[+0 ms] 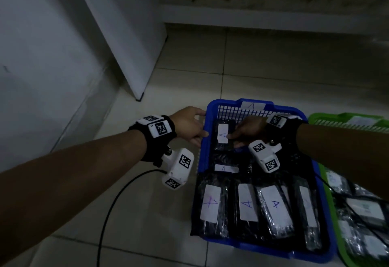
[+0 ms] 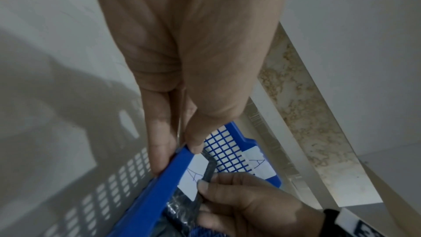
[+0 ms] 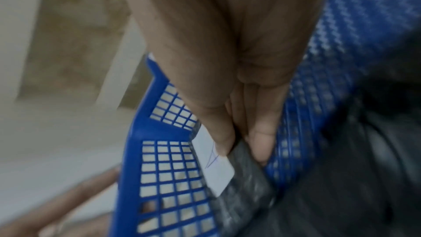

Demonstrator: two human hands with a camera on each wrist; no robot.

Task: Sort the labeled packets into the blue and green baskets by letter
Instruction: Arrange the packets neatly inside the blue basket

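Head view shows the sorting well advanced: the blue basket point(image 1: 255, 247), tagged A on its far wall, already holds a row of black packets point(image 1: 248, 205) with A labels, and the green basket point(image 1: 328, 182) beside it on the floor holds more, their letters too dim to read. The right hand point(image 1: 246, 132) pinches one more A-labelled packet point(image 1: 223, 135) at the basket's far left corner, thumb on the label, not yet released. The left hand point(image 1: 187, 125) grips the blue rim to steady it. No unsorted packets are in view, so I judge little remains.
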